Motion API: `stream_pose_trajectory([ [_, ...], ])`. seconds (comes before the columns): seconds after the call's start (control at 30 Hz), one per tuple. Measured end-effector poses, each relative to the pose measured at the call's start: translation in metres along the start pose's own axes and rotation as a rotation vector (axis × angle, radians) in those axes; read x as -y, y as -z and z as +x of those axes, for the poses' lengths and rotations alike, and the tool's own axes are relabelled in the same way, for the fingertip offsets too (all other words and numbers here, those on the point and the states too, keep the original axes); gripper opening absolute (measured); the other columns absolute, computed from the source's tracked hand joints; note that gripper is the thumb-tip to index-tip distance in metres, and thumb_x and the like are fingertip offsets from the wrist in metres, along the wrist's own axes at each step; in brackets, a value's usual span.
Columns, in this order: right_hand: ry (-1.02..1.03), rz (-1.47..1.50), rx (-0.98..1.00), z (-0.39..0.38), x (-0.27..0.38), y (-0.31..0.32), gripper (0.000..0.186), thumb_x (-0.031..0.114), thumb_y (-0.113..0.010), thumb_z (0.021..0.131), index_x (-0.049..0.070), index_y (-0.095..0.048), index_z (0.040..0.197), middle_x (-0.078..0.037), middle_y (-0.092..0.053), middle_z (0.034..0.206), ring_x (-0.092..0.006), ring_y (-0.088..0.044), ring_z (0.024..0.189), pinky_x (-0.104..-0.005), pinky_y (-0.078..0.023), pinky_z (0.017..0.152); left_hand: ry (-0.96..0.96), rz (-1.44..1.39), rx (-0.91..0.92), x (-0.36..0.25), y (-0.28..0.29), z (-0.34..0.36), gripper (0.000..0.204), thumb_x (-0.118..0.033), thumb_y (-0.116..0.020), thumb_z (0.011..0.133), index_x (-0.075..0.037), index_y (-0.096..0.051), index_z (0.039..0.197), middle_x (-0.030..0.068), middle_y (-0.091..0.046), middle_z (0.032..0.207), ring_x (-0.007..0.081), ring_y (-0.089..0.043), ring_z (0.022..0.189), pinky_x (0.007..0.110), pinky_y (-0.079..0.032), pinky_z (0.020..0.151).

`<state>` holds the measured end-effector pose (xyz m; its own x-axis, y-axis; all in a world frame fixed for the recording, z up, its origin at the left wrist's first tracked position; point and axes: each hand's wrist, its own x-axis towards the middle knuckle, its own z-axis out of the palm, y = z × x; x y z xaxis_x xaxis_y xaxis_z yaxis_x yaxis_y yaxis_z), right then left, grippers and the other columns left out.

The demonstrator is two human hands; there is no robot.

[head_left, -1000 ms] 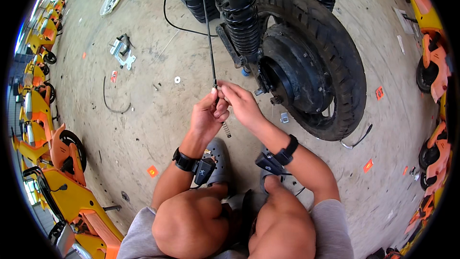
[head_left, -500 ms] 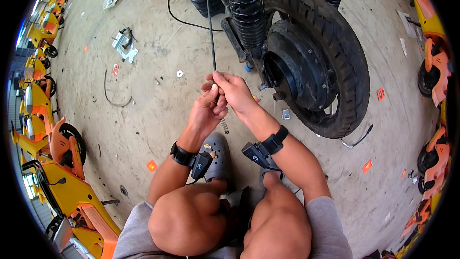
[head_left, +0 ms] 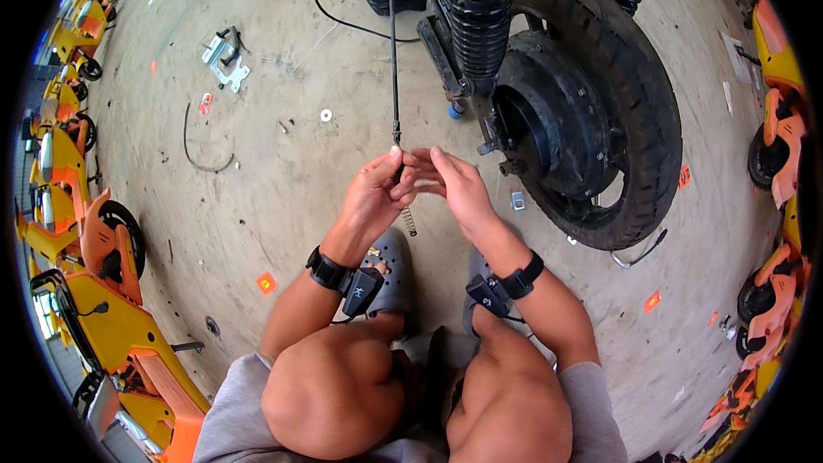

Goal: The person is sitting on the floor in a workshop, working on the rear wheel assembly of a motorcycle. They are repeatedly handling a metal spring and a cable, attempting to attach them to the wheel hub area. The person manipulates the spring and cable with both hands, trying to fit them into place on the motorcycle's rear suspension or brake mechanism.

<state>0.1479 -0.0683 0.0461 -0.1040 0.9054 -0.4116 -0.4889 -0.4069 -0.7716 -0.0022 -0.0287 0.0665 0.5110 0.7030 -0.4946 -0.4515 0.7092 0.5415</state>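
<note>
My left hand [head_left: 377,193] pinches the lower end of a long black cable [head_left: 394,77] that hangs from above, at its threaded metal fitting [head_left: 397,134]. A small coiled spring [head_left: 410,220] dangles below those fingers. My right hand [head_left: 454,189] is just to the right, its fingers loosely stretched toward the cable end and apart; whether a fingertip touches it is unclear. Beyond my hands stand a black shock absorber [head_left: 480,26] and a rear wheel [head_left: 647,137] with a hub.
A metal bracket [head_left: 225,69], a curved hose [head_left: 193,154], a washer [head_left: 326,116] and small loose parts lie on the concrete floor [head_left: 257,206]. Rows of yellow-orange scooters [head_left: 103,326] line both sides. My knees are at the lower middle.
My right hand has let go of the cable and shifted slightly right, fingers opening. My left hand keeps its pinch. The wheel and shock appear farther right in the view.
</note>
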Motion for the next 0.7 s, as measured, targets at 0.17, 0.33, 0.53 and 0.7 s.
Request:
stream_pose_trajectory([
  [0.17,-0.021,-0.002,0.072,0.013,0.012,-0.012,0.042,0.032,-0.043,0.103,-0.002,-0.061,0.119,-0.008,-0.066,0.108,-0.0145,-0.064,0.096,-0.0298,-0.049,0.086,0.073,-0.013,-0.022,0.016,0.007,-0.009,0.027,-0.030,-0.049,0.101,-0.006,-0.058,0.091,-0.0002,-0.048,0.067,0.0081,-0.034,0.057,0.024,-0.029,0.053],
  [0.33,-0.084,-0.006,0.149,0.005,-0.013,0.003,0.040,0.030,-0.040,0.103,0.000,-0.059,0.122,-0.008,-0.066,0.105,-0.0143,-0.065,0.089,-0.0285,-0.050,0.083,0.069,0.054,-0.026,0.014,0.007,-0.010,0.028,-0.030,-0.048,0.101,-0.006,-0.058,0.091,0.0006,-0.048,0.069,0.0090,-0.035,0.057,0.024,-0.030,0.053],
  [0.53,-0.272,-0.102,0.322,-0.033,-0.023,0.023,0.037,0.033,-0.048,0.101,0.004,-0.060,0.120,-0.004,-0.065,0.098,-0.0122,-0.063,0.089,-0.0302,-0.053,0.078,0.073,0.018,-0.058,0.015,0.008,-0.013,0.027,-0.029,-0.048,0.101,-0.004,-0.057,0.094,0.0015,-0.050,0.072,0.0103,-0.036,0.058,0.025,-0.032,0.054],
  [0.7,-0.315,-0.304,0.417,-0.047,-0.024,0.020,0.027,0.021,-0.061,0.095,-0.003,-0.064,0.106,-0.008,-0.069,0.087,-0.0137,-0.065,0.076,-0.0277,-0.053,0.069,0.020,0.000,-0.026,0.018,0.011,-0.010,0.027,-0.027,-0.048,0.100,-0.003,-0.058,0.099,0.0043,-0.058,0.078,0.0126,-0.044,0.064,0.027,-0.037,0.059],
])
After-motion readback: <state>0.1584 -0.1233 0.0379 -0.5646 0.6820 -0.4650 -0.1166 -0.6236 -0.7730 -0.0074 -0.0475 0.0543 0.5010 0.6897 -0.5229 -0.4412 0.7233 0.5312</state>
